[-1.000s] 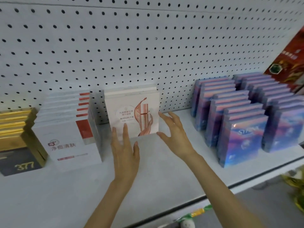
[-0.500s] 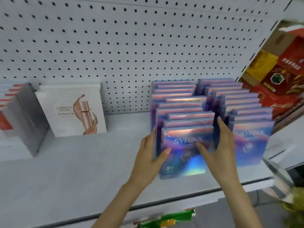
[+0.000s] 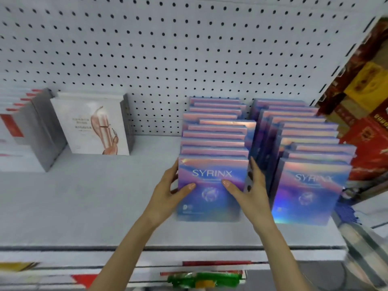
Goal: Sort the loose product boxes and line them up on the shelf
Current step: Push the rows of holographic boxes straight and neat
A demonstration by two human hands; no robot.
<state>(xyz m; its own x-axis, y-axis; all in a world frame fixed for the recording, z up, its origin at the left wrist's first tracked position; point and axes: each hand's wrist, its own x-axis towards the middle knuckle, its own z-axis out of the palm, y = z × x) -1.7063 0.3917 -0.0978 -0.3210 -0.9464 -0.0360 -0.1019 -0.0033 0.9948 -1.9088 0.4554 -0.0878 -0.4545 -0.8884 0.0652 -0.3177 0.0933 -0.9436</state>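
Red-striped boxes (image 3: pixel 12 131): white boxes with red marks, standing upright at the 9 o'clock edge of the view and partly cut off.
White box (image 3: pixel 90 127): upright at 10 o'clock, with a rose-gold figure printed on its face. It stands just beside the red-striped boxes, at their 3 o'clock.
Pegboard (image 3: pixel 168 49): a pale wall of holes filling the view from 10 to 1 o'clock, behind every row.
Shelf (image 3: pixel 84 202): pale and flat, carrying all the boxes.
Left hand (image 3: pixel 165 196): just below centre. The thumb lies on the face of the front SYRINX box (image 3: pixel 210 198) and the fingers (image 3: pixel 172 172) wrap its left edge, gripping it.
Front SYRINX box: blue-purple and upright, foremost in the left row (image 3: pixel 216 131), touching the box behind it.
Left row: SYRINX boxes filed toward 12 o'clock up to the pegboard. The line is uneven, and one box juts out toward 3 o'clock.
Right hand (image 3: pixel 252 194): the thumb is on the same box's face and the fingers (image 3: pixel 255 168) reach up its right edge in the gap between the rows, gripping it.
Right row (image 3: pixel 308 190): more SYRINX boxes just beside the left row at its 3 o'clock, standing staggered.
Red cartons (image 3: pixel 367 122): red and yellow, blurred, at the 2 o'clock edge.
Green packet (image 3: pixel 201 279): blurred, at 6 o'clock, below the shelf's front lip.
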